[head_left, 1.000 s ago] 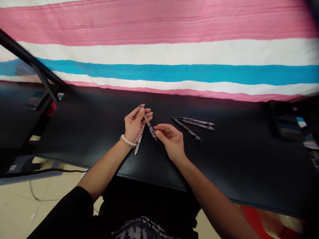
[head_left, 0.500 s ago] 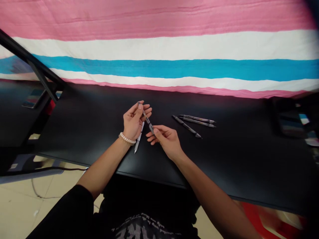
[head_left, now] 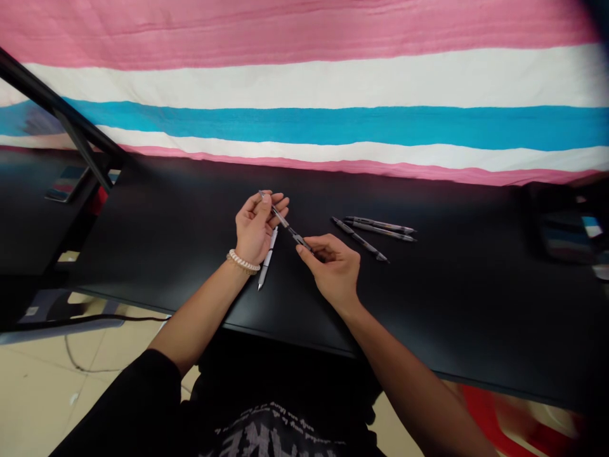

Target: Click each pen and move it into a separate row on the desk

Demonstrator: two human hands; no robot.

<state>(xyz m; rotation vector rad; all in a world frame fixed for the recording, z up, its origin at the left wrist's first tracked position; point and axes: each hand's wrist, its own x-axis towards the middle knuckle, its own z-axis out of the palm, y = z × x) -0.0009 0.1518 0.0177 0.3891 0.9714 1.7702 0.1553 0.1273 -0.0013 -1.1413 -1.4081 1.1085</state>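
A slim pen (head_left: pixel 281 218), clear and dark grey, slants between my two hands above the black table. My left hand (head_left: pixel 254 222) pinches its upper end between thumb and index finger, the other fingers loosely spread. Around that wrist are a white coiled band and a beige one. My right hand (head_left: pixel 335 266) grips the lower, darker end, where a clip shows near the fingertips. Whether the pen is in one piece or drawn apart there, I cannot tell. A white pen (head_left: pixel 268 260) lies on the table beside my left wrist, its tip toward me.
Right of my hands, a dark pen (head_left: pixel 360 240) lies slanted near two more pens (head_left: pixel 380 226) side by side. The black table (head_left: pixel 428 304) meets a striped cloth (head_left: pixel 304 124) at the back. A black metal bar (head_left: pixel 61 105) and a phone (head_left: pixel 67 184) are at left.
My right hand has moved right and slightly down, and more of the pen's length shows between my hands. My left hand has stayed nearly in place.
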